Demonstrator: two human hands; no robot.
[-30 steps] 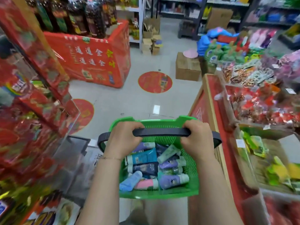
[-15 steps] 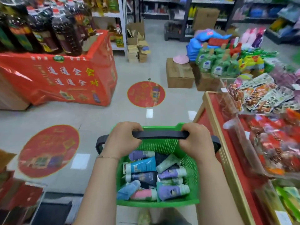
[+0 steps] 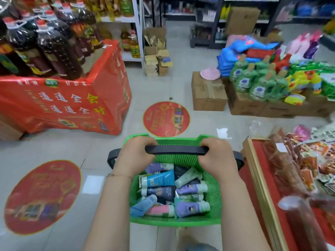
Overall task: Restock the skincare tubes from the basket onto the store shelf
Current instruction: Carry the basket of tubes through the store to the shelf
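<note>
Skincare tubes [image 3: 159,180] fill the basket [image 3: 174,222] beneath left hand [image 3: 136,154] and right hand [image 3: 217,156], fingers [image 3: 143,142] clenching its handle [image 3: 175,150].

Gripping the black handle [image 3: 176,150] of the green basket [image 3: 214,193] with both hands: left hand [image 3: 135,153] near its left end, right hand [image 3: 216,156] near its right end, fingers curled over the bar. Inside the basket, skincare tubes [image 3: 163,192] lying flat in a mixed pile, among them a blue tube [image 3: 159,179], a purple tube [image 3: 190,208] and a pink tube [image 3: 159,210]. Below, grey tiled floor [image 3: 154,91] with a round red sticker [image 3: 166,119] just ahead and a second sticker [image 3: 42,196] at the left. Further left, a red display stand [image 3: 72,105] with dark bottles [image 3: 56,51] on top. At the right, a red counter [image 3: 253,160] with snack packets [image 3: 299,160]; beyond it, cardboard boxes [image 3: 208,93] and green bottles [image 3: 257,82].
</note>
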